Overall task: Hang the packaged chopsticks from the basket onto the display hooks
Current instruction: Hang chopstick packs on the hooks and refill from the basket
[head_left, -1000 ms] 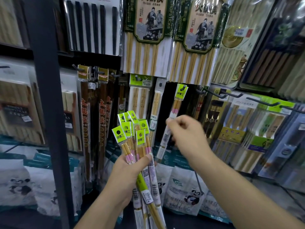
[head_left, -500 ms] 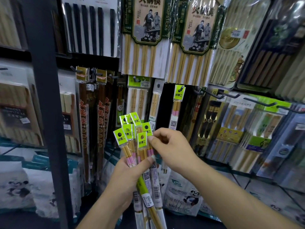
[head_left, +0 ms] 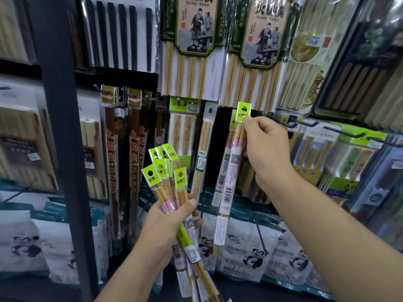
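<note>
My left hand (head_left: pixel 169 223) grips a fanned bundle of chopstick packs (head_left: pixel 165 173) with lime-green header cards, low in the middle. My right hand (head_left: pixel 265 153) pinches one chopstick pack (head_left: pixel 232 171) just under its green header and holds it upright in front of the dark shelf gap. Its header hole sits level with a matching pack hanging directly behind it. I cannot tell whether the held pack is on the hook, which is hidden. No basket is in view.
Black display hooks (head_left: pixel 340 132) stick out to the right with green-carded packs on them. Large bamboo chopstick packs (head_left: pixel 192 46) hang above. Dark wooden chopsticks (head_left: pixel 113 149) hang to the left beside a black upright post (head_left: pixel 63 138). Panda-print bags (head_left: pixel 250 253) line the bottom.
My right hand took one pack out of the bundle and lifted it up and to the right to the hanging pack. My left hand stayed in place with the rest.
</note>
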Demonstrator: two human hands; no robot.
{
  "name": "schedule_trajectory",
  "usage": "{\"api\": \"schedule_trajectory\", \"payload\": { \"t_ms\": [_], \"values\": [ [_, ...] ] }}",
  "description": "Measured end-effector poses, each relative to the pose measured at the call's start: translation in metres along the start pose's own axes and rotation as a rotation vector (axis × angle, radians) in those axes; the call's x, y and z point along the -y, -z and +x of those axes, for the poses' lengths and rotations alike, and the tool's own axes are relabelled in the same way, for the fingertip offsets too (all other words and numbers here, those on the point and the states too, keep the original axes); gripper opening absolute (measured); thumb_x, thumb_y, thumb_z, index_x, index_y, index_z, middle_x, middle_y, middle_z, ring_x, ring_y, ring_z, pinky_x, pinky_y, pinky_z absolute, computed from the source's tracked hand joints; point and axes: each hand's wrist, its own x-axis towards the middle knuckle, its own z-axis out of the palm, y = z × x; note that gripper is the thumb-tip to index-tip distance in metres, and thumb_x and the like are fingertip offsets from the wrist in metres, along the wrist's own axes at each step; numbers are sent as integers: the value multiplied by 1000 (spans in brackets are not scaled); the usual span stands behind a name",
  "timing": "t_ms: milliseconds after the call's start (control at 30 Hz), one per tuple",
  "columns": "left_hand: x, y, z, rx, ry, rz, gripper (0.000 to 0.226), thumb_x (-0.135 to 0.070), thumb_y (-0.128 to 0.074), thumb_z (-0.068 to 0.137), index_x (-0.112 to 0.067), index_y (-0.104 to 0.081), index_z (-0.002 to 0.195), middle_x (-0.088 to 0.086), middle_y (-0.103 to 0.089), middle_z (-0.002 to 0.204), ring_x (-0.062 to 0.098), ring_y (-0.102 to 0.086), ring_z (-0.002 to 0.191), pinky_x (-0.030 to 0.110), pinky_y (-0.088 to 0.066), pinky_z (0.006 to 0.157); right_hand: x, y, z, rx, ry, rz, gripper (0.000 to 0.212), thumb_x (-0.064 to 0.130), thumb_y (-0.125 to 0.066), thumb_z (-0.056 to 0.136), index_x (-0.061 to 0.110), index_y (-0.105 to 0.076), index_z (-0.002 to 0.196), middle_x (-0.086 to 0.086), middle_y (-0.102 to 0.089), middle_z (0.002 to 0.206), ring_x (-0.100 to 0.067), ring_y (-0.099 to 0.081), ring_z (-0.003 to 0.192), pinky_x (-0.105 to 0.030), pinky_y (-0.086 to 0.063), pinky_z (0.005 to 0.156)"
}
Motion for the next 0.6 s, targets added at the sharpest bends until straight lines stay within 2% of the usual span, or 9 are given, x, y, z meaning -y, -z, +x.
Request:
{"api": "schedule_trajectory", "payload": {
  "t_ms": [100,233,300,367,433,467,533,600],
  "values": [
    [0,-2,0,3,3,0,45,-20,-85,61,0,-72,99,13,-71,81,25,-71,71,39,-62,64,-4,-1,1,0,6,-13,36,24,-56,101,-1,-59,75,3,-43,58,-12,-37,54,-25,-36,55],
    [-2,-3,-1,1,7,-3,46,-21,-86,59,-1,-73,99,12,-71,81,25,-71,71,39,-62,65,-8,0,2,-4,-1,-28,36,24,-57,100,-5,-58,79,6,-39,54,-10,-34,51,-16,-36,50],
    [-2,-3,-2,1,10,1,44,-22,-87,58,-3,-74,96,13,-71,80,25,-71,71,39,-62,65,-9,1,3,-1,-21,-51,36,24,-57,101,-3,-59,76,8,-39,52,-9,-34,49,-18,-37,54],
    [-2,-3,-2,9,9,7,40,-23,-87,57,-6,-77,92,13,-71,78,25,-71,71,39,-62,65,-9,1,1,25,-39,-76,37,26,-56,102,5,-61,71,6,-48,51,-11,-42,49,-25,-41,58],
    [-3,-4,-3,26,-1,14,34,-25,-88,56,-11,-79,86,12,-71,77,24,-72,70,39,-63,65,-12,2,-4,37,-69,-77,34,30,-56,103,7,-66,80,-9,-66,70,-20,-58,62,-35,-53,67],
    [-3,-4,-3,34,-10,20,32,-26,-89,55,-14,-80,84,11,-72,77,24,-72,70,39,-63,65,-15,2,-6,14,-87,-84,32,32,-56,103,7,-67,86,-14,-69,82,-22,-61,70,-37,-55,71],
    [-3,-5,-3,35,-20,44,33,-30,-91,53,-17,-80,82,9,-73,76,25,-74,70,39,-63,65,-19,5,-14,-48,-111,-97,26,34,-57,102,10,-64,92,-9,-65,84,-18,-58,73,-34,-51,68],
    [-3,-6,-4,43,-24,61,39,-32,-92,53,-15,-79,85,11,-74,77,27,-75,70,40,-63,66,-21,7,-26,9,-117,-101,23,33,-60,100,12,-64,91,-5,-62,76,-13,-57,67,-30,-49,61]
  ]
}}
